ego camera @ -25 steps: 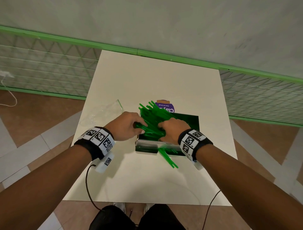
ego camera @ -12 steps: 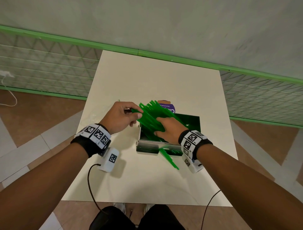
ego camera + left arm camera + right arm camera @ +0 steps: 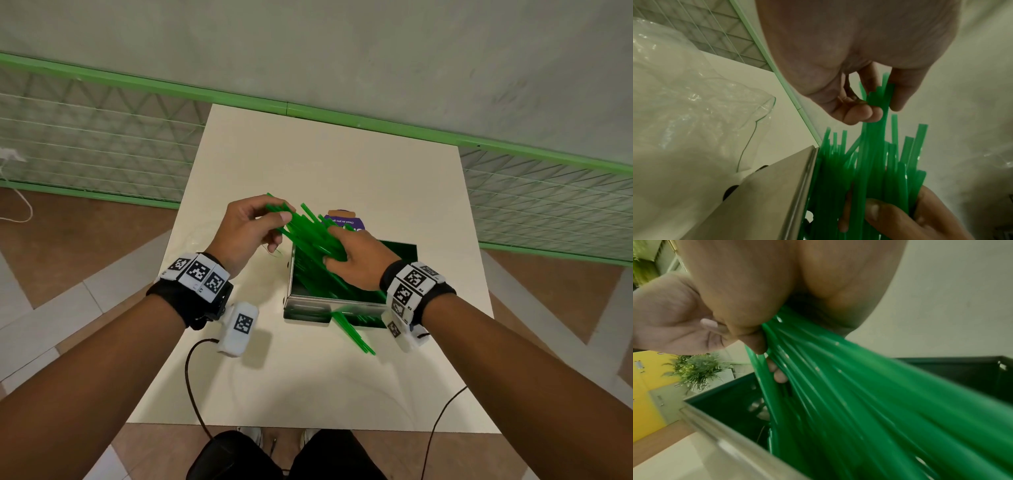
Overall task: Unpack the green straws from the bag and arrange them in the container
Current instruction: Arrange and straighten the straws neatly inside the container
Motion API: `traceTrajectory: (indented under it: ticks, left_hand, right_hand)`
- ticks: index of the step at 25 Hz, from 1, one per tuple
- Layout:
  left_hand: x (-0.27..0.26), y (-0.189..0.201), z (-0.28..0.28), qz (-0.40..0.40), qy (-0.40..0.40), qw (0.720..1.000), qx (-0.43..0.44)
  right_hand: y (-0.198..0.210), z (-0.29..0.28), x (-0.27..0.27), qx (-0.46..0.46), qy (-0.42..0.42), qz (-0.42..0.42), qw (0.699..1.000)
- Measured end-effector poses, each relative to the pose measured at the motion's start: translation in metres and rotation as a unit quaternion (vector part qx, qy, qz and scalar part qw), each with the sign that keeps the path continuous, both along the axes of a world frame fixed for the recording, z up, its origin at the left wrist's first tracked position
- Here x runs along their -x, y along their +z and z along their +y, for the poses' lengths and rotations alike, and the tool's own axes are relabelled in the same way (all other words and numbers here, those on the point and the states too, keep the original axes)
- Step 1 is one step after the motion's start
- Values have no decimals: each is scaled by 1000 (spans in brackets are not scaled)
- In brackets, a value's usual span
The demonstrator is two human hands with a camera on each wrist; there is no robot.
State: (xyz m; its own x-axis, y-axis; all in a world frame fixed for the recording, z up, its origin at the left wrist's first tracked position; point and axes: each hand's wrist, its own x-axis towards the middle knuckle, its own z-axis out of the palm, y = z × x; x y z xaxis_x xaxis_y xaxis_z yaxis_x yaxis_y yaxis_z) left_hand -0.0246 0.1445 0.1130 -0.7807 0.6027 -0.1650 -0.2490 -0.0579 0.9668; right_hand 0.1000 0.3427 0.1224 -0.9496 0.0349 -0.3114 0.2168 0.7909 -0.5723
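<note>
A bundle of green straws (image 3: 310, 236) slants out of the metal container (image 3: 308, 310) in the middle of the table. My right hand (image 3: 337, 255) grips the bundle from above, over the container's far left part. My left hand (image 3: 277, 222) is raised beyond the container's left corner and pinches the far ends of a few straws (image 3: 877, 100) between thumb and fingers. Several straw ends (image 3: 356, 337) stick out past the near wall onto the table. In the right wrist view the straws (image 3: 859, 402) fan down into the container (image 3: 731, 439). The clear empty bag (image 3: 684, 97) lies left of the container.
The white table (image 3: 308, 383) stands against a wall with a green rail (image 3: 376, 123). A purple label (image 3: 347, 221) shows behind the container. Cables hang off the table's near edge by my wrists.
My left hand has lifted away from the container's left wall, up and farther off, drawing the ends of a few straws with it. My right hand has stayed on the bundle.
</note>
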Motion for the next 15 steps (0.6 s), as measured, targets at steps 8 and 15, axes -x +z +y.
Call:
traceTrajectory:
  ticks: [8,15]
  left_hand:
    - [-27,-36,-4,94,-48,982,160]
    - [-29,-33,1,35,10,983,180]
  right_hand:
    - [-18,13,-15,-52,37,-74,995]
    - [-5,8,-21,-125,88,20,988]
